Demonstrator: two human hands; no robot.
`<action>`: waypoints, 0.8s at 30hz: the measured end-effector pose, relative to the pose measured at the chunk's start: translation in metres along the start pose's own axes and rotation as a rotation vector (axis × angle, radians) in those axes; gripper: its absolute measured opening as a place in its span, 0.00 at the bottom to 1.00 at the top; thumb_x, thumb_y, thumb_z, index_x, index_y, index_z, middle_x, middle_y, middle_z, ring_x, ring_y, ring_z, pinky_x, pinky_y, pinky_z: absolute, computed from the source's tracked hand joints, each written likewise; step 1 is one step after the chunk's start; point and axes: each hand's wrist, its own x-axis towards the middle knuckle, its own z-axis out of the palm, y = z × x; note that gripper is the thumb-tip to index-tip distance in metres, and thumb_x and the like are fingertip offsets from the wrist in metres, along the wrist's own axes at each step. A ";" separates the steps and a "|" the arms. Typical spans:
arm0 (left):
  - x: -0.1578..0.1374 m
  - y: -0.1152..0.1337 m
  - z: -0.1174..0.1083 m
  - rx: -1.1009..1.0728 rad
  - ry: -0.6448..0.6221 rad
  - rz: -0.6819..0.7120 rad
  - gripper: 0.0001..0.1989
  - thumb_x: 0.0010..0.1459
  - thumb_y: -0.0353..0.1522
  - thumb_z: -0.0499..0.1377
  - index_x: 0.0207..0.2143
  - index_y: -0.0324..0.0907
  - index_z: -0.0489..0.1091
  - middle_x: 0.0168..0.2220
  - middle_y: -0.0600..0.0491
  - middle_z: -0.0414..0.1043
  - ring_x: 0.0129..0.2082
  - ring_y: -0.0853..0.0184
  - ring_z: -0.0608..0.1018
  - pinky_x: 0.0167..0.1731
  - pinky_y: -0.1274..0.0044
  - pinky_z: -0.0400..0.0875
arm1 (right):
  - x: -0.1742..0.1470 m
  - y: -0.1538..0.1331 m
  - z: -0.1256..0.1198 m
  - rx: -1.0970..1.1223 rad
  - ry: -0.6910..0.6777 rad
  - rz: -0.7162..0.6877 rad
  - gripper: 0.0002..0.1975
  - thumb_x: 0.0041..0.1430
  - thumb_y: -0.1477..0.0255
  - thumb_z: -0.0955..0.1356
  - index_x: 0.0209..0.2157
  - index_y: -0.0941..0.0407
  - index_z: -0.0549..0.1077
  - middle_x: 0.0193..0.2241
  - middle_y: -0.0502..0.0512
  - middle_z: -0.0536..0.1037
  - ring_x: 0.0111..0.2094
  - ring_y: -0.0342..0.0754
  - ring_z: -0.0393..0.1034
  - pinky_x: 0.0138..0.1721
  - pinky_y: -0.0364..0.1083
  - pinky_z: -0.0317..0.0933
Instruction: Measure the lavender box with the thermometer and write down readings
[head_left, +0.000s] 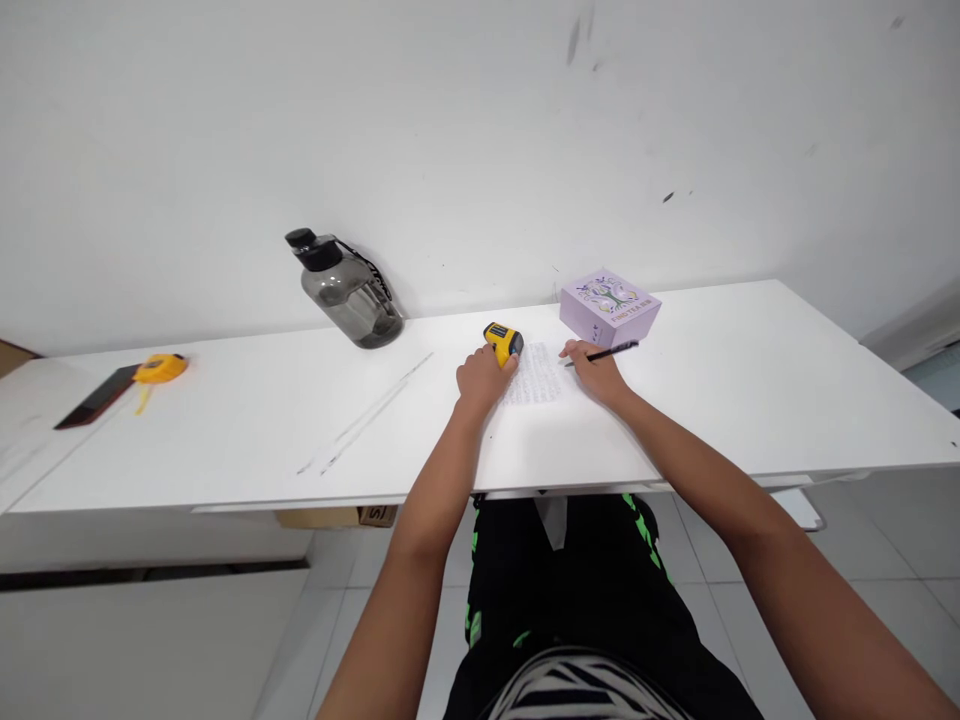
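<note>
My left hand [484, 378] is wrapped round a yellow and black infrared thermometer [504, 341] by its grip, at the left edge of a sheet of paper [538, 378]. Rows of small dark writing cover the sheet, which lies flat on the white table [405, 420]. At the sheet's right side, my right hand [596, 370] is closed on a black pen [616, 351]. The pen slants, its tip close to the paper's right edge; whether it touches is too small to tell. Just behind my right hand sits a lilac tea box [609, 305].
A grey see-through water bottle [349, 292] with a black cap stands by the wall at the back. Far left are a yellow tape measure [161, 369] and a flat dark object [97, 397]. Dark streaks [375, 412] mark the tabletop. Below the front edge, a cardboard box [337, 517] shows.
</note>
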 end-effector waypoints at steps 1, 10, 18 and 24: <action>0.000 0.000 0.000 0.004 0.000 -0.004 0.28 0.66 0.52 0.48 0.57 0.43 0.67 0.55 0.42 0.75 0.54 0.52 0.77 0.47 0.65 0.69 | 0.000 0.001 -0.001 -0.064 0.013 -0.045 0.24 0.65 0.49 0.62 0.32 0.54 0.75 0.30 0.55 0.77 0.36 0.51 0.71 0.40 0.48 0.63; -0.003 0.000 0.003 0.000 0.007 0.022 0.31 0.64 0.54 0.50 0.60 0.44 0.65 0.57 0.42 0.73 0.56 0.51 0.75 0.49 0.65 0.68 | 0.003 0.015 0.002 -0.413 0.002 -0.108 0.22 0.62 0.73 0.60 0.56 0.54 0.71 0.53 0.61 0.78 0.49 0.59 0.74 0.47 0.54 0.67; -0.003 0.003 0.005 0.053 0.043 0.015 0.35 0.63 0.59 0.49 0.59 0.45 0.67 0.56 0.42 0.74 0.54 0.49 0.75 0.50 0.62 0.67 | 0.002 0.003 0.003 -0.492 -0.034 -0.040 0.29 0.63 0.73 0.60 0.65 0.59 0.65 0.50 0.68 0.79 0.47 0.63 0.75 0.47 0.58 0.69; -0.005 0.006 0.004 0.049 0.041 -0.010 0.32 0.64 0.56 0.50 0.60 0.46 0.67 0.57 0.41 0.73 0.56 0.50 0.73 0.51 0.63 0.66 | 0.001 -0.005 -0.008 -0.361 0.186 -0.150 0.27 0.64 0.64 0.61 0.62 0.58 0.67 0.36 0.60 0.79 0.37 0.56 0.73 0.44 0.55 0.68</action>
